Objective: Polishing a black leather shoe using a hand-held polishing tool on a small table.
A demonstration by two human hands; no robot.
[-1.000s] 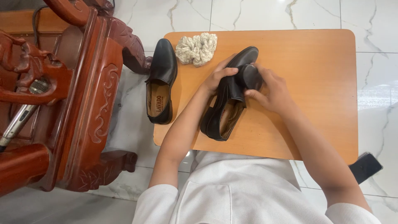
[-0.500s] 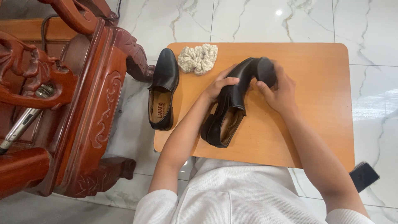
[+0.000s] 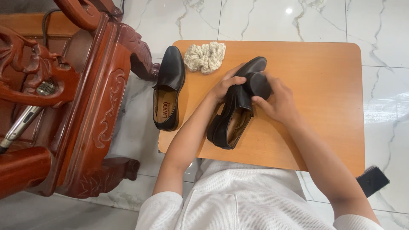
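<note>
Black shoe (image 3: 232,119) lies gripped between left hand (image 3: 226,85) and right hand (image 3: 279,102).

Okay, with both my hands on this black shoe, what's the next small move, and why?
Probably keep rubbing the dark pad under the right hand along the toe of the shoe: the left hand steadies its upper, and the pad sits only on the toe.

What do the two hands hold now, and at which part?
The left hand holds the black shoe at its upper; the right hand presses a dark pad on its toe.
</note>
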